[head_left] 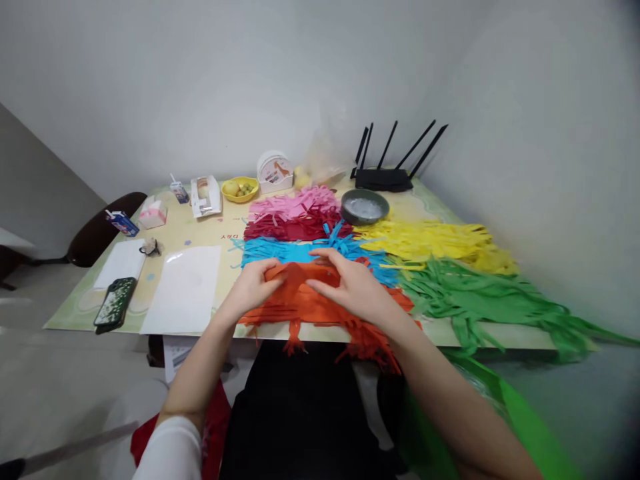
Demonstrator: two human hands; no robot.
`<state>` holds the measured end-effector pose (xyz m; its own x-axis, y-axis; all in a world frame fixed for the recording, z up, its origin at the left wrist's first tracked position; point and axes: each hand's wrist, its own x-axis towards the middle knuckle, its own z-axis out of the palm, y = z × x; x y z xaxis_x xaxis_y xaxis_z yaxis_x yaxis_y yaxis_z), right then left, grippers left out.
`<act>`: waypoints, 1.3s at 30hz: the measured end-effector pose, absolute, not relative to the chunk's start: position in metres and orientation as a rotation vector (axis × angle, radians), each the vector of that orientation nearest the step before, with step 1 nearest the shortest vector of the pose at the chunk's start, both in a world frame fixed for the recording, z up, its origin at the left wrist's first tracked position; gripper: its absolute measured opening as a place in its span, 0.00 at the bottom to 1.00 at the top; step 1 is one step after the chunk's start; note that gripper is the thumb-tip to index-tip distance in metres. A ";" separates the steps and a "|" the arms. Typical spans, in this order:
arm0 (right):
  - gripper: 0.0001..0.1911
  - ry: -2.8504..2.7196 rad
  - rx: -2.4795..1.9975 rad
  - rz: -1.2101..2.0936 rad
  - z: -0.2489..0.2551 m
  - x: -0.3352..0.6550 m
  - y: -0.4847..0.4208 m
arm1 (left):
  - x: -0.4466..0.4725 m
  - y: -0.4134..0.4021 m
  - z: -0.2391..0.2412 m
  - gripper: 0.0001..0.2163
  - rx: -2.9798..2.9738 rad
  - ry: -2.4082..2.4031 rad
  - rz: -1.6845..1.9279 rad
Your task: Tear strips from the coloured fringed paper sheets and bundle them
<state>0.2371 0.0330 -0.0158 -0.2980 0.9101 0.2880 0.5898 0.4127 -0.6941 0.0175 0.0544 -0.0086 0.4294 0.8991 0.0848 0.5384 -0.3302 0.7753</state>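
An orange fringed cloth (pixel 313 303) lies at the table's front edge, its knotted strips hanging over. My left hand (pixel 253 287) has its thumb and fingers closed on the cloth's raised far left edge. Over the right part of the same cloth, my right hand (pixel 357 287) curves with thumb and fingers apart. Just beyond my hands is a blue fringed cloth (pixel 300 252), then a dark red one (pixel 285 228) and a pink one (pixel 300 205). Yellow fringed cloth (pixel 435 239) and green fringed cloth (pixel 475 297) lie to the right.
A bowl (pixel 365 207) stands before a black router (pixel 384 179) with upright antennas. Farther left are a yellow fruit basket (pixel 255 191), a drink carton (pixel 123 224), white paper (pixel 185 290) and a phone (pixel 115 302). A green bag (pixel 525 420) is below the table at right.
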 end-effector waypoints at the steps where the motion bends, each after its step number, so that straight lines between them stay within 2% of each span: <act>1: 0.23 -2.035 -1.280 0.575 -0.015 0.236 0.033 | 0.017 0.057 -0.008 0.09 2.007 1.194 0.666; 2: 0.25 -2.060 -1.303 0.519 -0.015 0.236 0.034 | 0.017 0.059 -0.006 0.08 2.013 1.176 0.638; 6: 0.13 -2.117 -1.357 0.416 -0.014 0.240 0.037 | 0.013 0.067 0.001 0.03 2.019 1.142 0.569; 8: 0.10 -2.111 -1.313 0.429 -0.010 0.248 0.039 | 0.007 0.071 0.004 0.02 2.057 1.162 0.549; 13: 0.11 -2.103 -1.382 0.262 -0.002 0.264 0.046 | -0.008 0.073 0.008 0.09 2.340 1.618 0.364; 16: 0.11 -2.193 -1.415 0.238 0.004 0.263 0.048 | 0.003 0.067 0.008 0.24 2.514 1.430 0.472; 18: 0.10 -2.230 -1.357 0.301 0.008 0.260 0.048 | 0.017 0.067 0.005 0.29 2.541 1.220 0.582; 22: 0.11 -2.191 -1.250 0.500 0.014 0.261 0.047 | 0.033 0.075 -0.005 0.10 2.280 1.082 0.583; 26: 0.09 -2.047 -1.189 0.721 0.008 0.269 0.049 | 0.024 0.078 -0.008 0.06 1.946 1.047 0.753; 31: 0.10 -1.774 -1.062 0.980 -0.006 0.272 0.052 | 0.015 0.069 -0.004 0.09 1.753 1.014 0.964; 39: 0.06 -1.610 -1.000 1.049 -0.016 0.272 0.047 | 0.007 0.055 -0.002 0.19 1.766 0.980 0.972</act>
